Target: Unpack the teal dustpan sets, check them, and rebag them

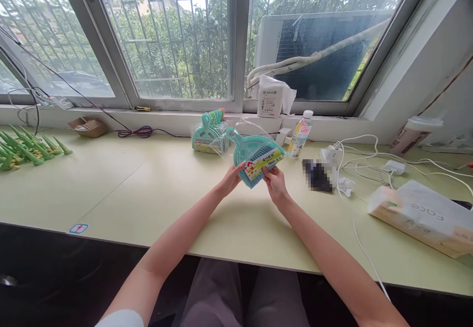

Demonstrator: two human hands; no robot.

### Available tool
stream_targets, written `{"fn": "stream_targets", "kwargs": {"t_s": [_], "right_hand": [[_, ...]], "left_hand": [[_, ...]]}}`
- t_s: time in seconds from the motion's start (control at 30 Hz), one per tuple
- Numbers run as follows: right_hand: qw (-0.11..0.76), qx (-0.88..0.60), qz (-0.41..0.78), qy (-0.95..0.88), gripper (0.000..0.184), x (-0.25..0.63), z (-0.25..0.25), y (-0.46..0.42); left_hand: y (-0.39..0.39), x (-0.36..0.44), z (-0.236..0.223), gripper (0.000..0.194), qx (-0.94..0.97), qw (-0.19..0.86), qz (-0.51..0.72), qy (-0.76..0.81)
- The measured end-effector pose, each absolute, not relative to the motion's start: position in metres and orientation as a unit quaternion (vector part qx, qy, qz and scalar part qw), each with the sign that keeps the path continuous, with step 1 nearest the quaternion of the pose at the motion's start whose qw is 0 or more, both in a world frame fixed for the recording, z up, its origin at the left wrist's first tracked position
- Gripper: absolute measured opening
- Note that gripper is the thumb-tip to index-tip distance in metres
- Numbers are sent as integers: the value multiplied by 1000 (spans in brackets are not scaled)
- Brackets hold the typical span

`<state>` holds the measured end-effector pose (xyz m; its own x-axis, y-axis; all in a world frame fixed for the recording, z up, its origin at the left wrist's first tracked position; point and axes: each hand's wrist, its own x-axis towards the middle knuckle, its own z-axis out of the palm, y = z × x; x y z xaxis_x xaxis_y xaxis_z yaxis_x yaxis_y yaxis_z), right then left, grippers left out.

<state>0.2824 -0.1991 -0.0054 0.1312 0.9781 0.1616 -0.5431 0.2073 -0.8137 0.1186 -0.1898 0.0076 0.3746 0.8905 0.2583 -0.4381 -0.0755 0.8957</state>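
Between my hands, above the pale table, is a teal mini dustpan and brush set in clear wrapping with a yellow-green label. It is tilted, its looped handle pointing up and left. My left hand grips its lower left edge. At the lower right, my right hand pinches it with the thumb over the label. Behind it, by the wall, stands a row of similar wrapped dustpan sets, mostly teal with an orange handle at the back.
Right of the hands are a drink bottle, a blurred dark object, white cables with chargers and a tissue pack. Green cone-shaped items and a small cardboard box lie left. A tissue box stands on the sill.
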Motion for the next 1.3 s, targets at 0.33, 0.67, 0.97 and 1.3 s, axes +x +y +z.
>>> {"fn": "stream_targets", "kwargs": {"t_s": [0.33,0.67,0.97,1.3], "right_hand": [[711,-275,534,-366,31,279,3,-206],[703,-289,530,-376,38,282,2,-206],[673,-303,565,-369,37,296,13,-203],[697,-326,549,-327,34,313,11,-191]], "left_hand": [[-202,143,7,55,523,613,560,193],[-203,147,-2,60,536,555,583,257],[-205,151,-1,60,560,494,616,252],[-210,153,-14,59,640,429,581,262]]}}
